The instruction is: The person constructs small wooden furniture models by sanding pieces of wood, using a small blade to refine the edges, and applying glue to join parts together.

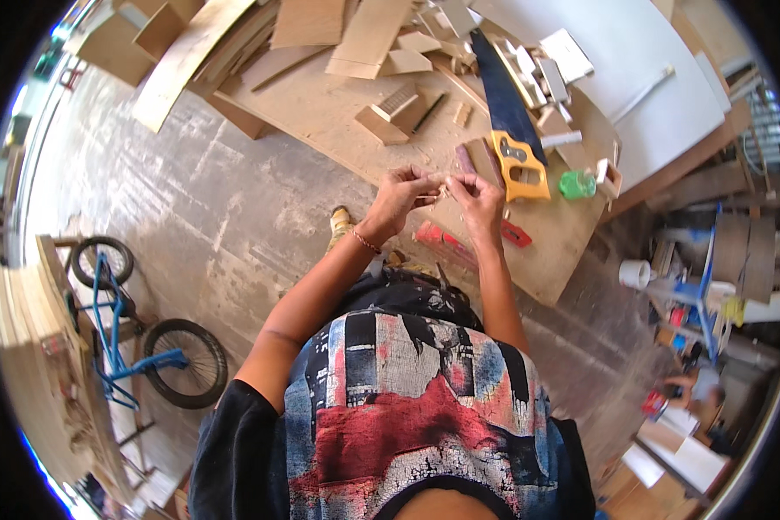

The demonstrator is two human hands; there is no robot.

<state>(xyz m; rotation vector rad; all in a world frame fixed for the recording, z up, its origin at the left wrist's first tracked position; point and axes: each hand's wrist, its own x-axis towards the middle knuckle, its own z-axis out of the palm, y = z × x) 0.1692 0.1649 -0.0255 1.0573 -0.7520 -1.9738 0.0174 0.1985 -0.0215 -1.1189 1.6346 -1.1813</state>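
Over the near edge of the wooden workbench [321,123], my left hand [393,204] and my right hand [480,204] meet with fingertips pinched. Between them is a small pale piece of wood [443,181], mostly covered by the fingers. Just beyond my right hand lies a handsaw [518,165] with a yellow handle and a dark blade pointing away. A reddish-brown strip [465,159] rests left of the saw handle. Close to my right wrist is a red tool [516,233]; another red object [442,242] is partly hidden below my hands.
Wooden offcuts [368,39] crowd the bench's far side. A green container [577,184] and a small wooden box [608,178] stand at the right, near a white board [624,61]. A blue bicycle [113,325] is at left. Another person [702,390] is at lower right.
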